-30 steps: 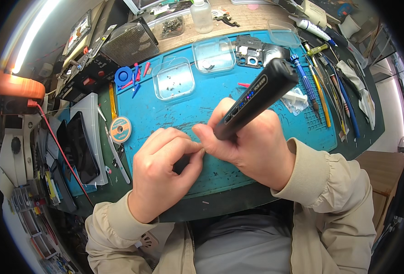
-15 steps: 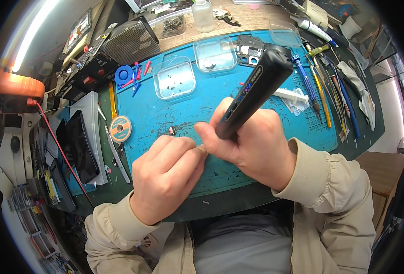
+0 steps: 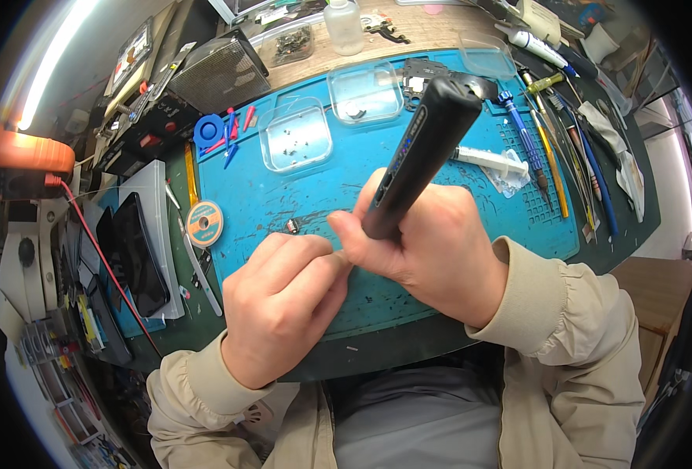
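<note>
A thick black pen-shaped power tool (image 3: 418, 156) with small lit indicators on its side is gripped in my right hand (image 3: 439, 250). It stands slanted, its top end up and away from me; the working end is hidden behind my fingers. My left hand (image 3: 287, 301) is closed, its fingertips meeting my right hand over the blue work mat (image 3: 268, 195). Whatever those fingers pinch is hidden beneath them. Just beyond my left knuckles a tiny metallic part (image 3: 292, 226) lies on the mat.
Two clear plastic boxes (image 3: 295, 134) stand at the far side, with small bits inside. Left lie a solder wick spool (image 3: 204, 223) and a black phone (image 3: 142, 254). A syringe (image 3: 486, 157), a blue screwdriver (image 3: 525, 141) and tweezers-like tools lie right. A plastic bottle (image 3: 345, 27) stands behind.
The black tool's top end has shifted slightly left and toward me, showing more of the syringe. Both hands stay together in nearly the same place.
</note>
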A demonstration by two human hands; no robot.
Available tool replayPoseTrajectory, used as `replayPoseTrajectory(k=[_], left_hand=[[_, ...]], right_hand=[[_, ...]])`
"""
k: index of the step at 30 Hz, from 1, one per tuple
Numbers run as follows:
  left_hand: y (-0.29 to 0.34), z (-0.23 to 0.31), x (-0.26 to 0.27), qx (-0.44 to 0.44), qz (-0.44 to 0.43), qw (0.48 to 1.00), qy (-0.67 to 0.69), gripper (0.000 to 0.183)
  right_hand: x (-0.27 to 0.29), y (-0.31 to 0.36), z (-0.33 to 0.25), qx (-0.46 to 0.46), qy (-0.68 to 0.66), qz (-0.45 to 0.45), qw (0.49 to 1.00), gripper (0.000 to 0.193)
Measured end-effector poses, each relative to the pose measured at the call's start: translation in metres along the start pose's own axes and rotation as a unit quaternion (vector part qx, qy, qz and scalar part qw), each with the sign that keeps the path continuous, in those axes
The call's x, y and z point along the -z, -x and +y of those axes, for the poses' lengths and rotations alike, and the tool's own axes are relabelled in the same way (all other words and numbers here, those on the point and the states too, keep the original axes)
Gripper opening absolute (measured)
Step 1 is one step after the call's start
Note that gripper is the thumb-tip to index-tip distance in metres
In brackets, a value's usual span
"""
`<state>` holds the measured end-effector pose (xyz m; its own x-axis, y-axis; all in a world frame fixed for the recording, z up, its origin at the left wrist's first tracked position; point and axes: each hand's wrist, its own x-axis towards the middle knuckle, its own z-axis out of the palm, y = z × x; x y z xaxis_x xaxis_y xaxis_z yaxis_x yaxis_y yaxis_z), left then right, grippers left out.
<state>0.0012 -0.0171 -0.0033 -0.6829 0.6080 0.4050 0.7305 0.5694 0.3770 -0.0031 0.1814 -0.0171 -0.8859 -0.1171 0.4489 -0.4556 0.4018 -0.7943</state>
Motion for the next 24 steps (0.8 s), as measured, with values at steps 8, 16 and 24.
replayPoseTrajectory(k=[8, 16, 24], left_hand=[[0.0006, 0.0000, 0.0012, 0.026, -0.010, 0.999, 0.022, 0.027], [-0.0023, -0.0025, -0.0013, 0.007, 0.015, 1.000, 0.017, 0.026], [-0.0016, -0.0031, -0.0008, 0.001, 0.013, 1.000, 0.016, 0.027]], right_hand=[[-0.0002, 0.0002, 0.0014, -0.005, -0.006, -0.001, 1.000, 0.024], [-0.0002, 0.0001, 0.0004, -0.010, -0.010, -0.002, 1.000, 0.023], [-0.0003, 0.0001, 0.0008, -0.024, -0.031, 0.011, 0.999, 0.023]])
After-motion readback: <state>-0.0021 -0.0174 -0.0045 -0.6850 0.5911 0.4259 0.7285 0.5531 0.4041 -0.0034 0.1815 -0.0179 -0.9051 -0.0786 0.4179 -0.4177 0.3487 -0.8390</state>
